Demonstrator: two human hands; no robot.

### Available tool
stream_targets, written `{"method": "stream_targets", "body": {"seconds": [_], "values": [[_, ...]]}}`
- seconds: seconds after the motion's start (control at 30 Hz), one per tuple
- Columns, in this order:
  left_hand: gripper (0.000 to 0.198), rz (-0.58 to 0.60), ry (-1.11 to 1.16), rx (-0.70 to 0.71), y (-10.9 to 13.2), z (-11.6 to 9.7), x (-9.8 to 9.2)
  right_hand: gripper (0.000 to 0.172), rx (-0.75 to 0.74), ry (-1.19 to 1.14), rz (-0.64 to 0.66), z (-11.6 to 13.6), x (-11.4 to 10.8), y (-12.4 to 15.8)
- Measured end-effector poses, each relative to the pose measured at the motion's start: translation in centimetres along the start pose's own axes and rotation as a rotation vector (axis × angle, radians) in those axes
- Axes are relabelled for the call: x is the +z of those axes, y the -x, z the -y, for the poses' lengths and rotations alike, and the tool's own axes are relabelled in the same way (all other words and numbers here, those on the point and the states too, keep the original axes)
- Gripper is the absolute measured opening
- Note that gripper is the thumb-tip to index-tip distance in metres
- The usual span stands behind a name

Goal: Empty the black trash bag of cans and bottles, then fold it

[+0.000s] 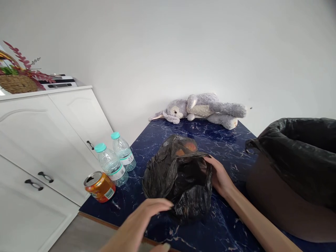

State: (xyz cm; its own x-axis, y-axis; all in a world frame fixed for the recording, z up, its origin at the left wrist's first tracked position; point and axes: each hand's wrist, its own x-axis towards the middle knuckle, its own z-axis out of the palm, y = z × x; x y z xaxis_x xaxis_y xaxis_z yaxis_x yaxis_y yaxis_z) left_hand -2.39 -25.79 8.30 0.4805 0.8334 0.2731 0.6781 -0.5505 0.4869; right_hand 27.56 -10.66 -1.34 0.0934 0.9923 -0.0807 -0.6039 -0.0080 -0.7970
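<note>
Head view: the black bag (161,176) lies on the table (228,225) just ahead of the left hand (141,222), which is loosely curved, thumb apart, gripping nothing visible; contact is unclear. The right hand (219,175) holds the bag's far-right rim between its fingers. Steady that hold, spread the rim gently against tearing, and mind the 2 bottles (112,167) and can (102,189) ahead-left of the left hand.

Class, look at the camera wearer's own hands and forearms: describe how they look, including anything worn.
The bare left hand and bare right hand are slender and ungloved. The slim right forearm shows no sleeve, watch or bracelet up to the picture's edge. No rings show, though some fingers are hidden.
</note>
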Motion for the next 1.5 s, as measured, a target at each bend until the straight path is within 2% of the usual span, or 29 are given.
{"method": "stream_targets", "body": {"seconds": [0.07, 0.13, 0.23, 0.27, 0.37, 0.43, 0.63, 0.77, 0.87, 0.97, 1.1, 1.2, 1.3, 1.37, 1.43, 1.5], "values": [[0.051, 0.313, 0.14, 0.01, -3.6, -1.1, 1.6, 0.032, 0.006, -0.014, 0.042, 0.3, 0.2, 0.3], [0.051, 0.411, 0.131, -0.012, -7.6, -0.8, 3.2, 0.032, 0.005, -0.039, 0.079, 0.6, 0.3, 0.6], [0.055, 0.265, -0.031, -0.054, -12.7, 1.6, 6.0, 0.033, -0.008, -0.091, 0.105, 0.8, 0.4, 0.6], [0.054, 0.183, -0.097, -0.042, -14.1, 2.6, 6.9, 0.033, -0.011, -0.108, 0.111, 0.9, 0.5, 0.6], [0.05, -0.011, -0.298, 0.048, -16.9, 4.7, 8.7, 0.034, -0.004, -0.148, 0.141, 1.1, 0.6, 0.5], [0.048, -0.084, -0.401, 0.082, -18.1, 5.2, 9.1, 0.034, 0.006, -0.165, 0.167, 1.2, 0.7, 0.6], [0.056, -0.115, -0.488, 0.039, -20.5, 5.7, 9.2, 0.03, 0.028, -0.158, 0.233, 1.6, 1.2, 0.9], [0.058, -0.109, -0.53, 0.011, -21.0, 5.8, 8.7, 0.033, 0.019, -0.17, 0.161, 1.3, 1.0, 0.5], [0.063, -0.082, -0.562, 0.017, -19.8, 4.4, 7.4, 0.036, -0.003, -0.189, 0.075, 0.9, 0.6, -0.1], [0.066, 0.024, -0.557, 0.009, -17.2, 1.8, 4.5, 0.038, -0.022, -0.203, 0.01, 0.7, 0.0, -0.7], [0.067, 0.198, -0.455, -0.004, -13.2, -1.7, -1.5, 0.034, -0.034, -0.231, -0.061, 0.7, -0.8, -1.4], [0.064, 0.194, -0.45, -0.056, -11.3, -2.6, -6.6, 0.032, -0.024, -0.249, -0.085, 0.7, -1.2, -1.7], [0.072, 0.022, -0.655, -0.151, -11.6, -2.2, -10.8, 0.03, -0.01, -0.249, -0.108, 0.4, -1.2, -1.6], [0.071, -0.057, -0.866, -0.171, -13.0, -1.5, -12.6, 0.028, -0.003, -0.235, -0.108, 0.3, -1.0, -1.4], [0.07, -0.034, -1.017, -0.138, -15.1, -0.5, -13.3, 0.028, 0.0, -0.217, -0.094, 0.3, -0.7, -1.1], [0.074, 0.062, -1.095, -0.076, -17.4, 0.6, -13.2, 0.03, -0.001, -0.202, -0.077, 0.3, -0.6, -0.9]]}}
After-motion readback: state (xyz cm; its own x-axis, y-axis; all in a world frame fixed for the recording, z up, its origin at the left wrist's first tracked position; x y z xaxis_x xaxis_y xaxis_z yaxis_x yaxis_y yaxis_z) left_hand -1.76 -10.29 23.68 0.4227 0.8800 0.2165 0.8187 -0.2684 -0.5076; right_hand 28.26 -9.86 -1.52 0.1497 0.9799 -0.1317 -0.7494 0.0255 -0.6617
